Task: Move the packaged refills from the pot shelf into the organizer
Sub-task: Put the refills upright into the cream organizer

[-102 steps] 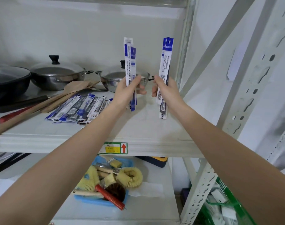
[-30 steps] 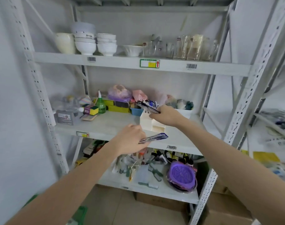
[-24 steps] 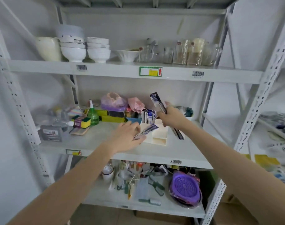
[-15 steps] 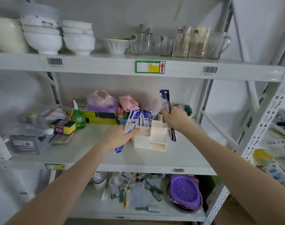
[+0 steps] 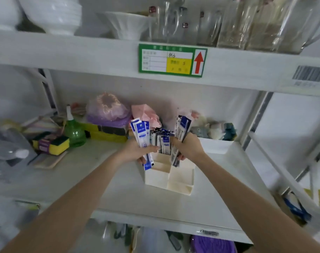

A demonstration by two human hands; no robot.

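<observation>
A white compartmented organizer (image 5: 175, 177) stands on the middle shelf. Several blue-and-white refill packs (image 5: 162, 141) stand upright in its back compartment. My left hand (image 5: 135, 152) grips a small bunch of refill packs (image 5: 141, 136) upright at the organizer's back left corner, their lower ends hanging beside its wall. My right hand (image 5: 187, 147) grips another bunch of packs (image 5: 182, 129) upright over the organizer's back right part, lower ends just above the compartments. The front compartments look empty.
A green bottle (image 5: 74, 132), sponges (image 5: 51, 144), yellow boxes (image 5: 105, 134) and bagged items (image 5: 108, 110) crowd the shelf's left and back. A white bin (image 5: 216, 147) sits right of the organizer. Bowls and glass jugs (image 5: 230, 22) line the shelf above.
I went from the pot shelf to this rack with packs in both hands. Over the last half second both hands closed in on the organizer and tilted their packs upright.
</observation>
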